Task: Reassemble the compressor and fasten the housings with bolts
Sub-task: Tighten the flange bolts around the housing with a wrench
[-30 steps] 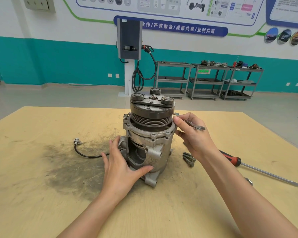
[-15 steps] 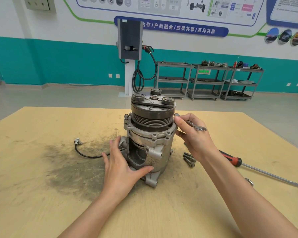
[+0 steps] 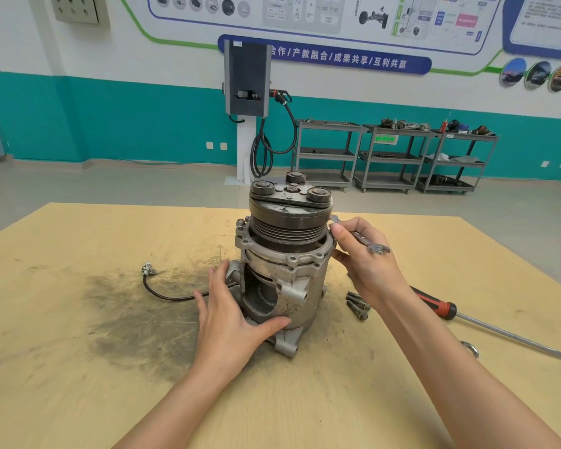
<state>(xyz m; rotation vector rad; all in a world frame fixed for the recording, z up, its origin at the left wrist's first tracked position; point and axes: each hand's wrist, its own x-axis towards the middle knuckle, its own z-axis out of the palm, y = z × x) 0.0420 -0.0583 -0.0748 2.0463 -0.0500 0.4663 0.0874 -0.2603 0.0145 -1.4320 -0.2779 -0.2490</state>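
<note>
left hand (image 3: 230, 315) spread flat against lower housing of compressor (image 3: 284, 264), fingers straight, thumb across the front, gripping nothing. right hand (image 3: 366, 264) curled round a wrench (image 3: 361, 238), one jaw end sticking out at 3 o'clock, fingertips touching the flange rim. compressor upright at centre of wooden table (image 3: 78, 367), pulley on top. loose bolts (image 3: 357, 304) at 4 o'clock of it, just beside the right wrist. red-handled screwdriver (image 3: 486, 325) further out at 4 o'clock. black cable (image 3: 162, 291) at 9 o'clock.

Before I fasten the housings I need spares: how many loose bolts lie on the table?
3 loose bolts, clustered on the table right of the compressor, just below the right hand; more may hide behind it.
</note>
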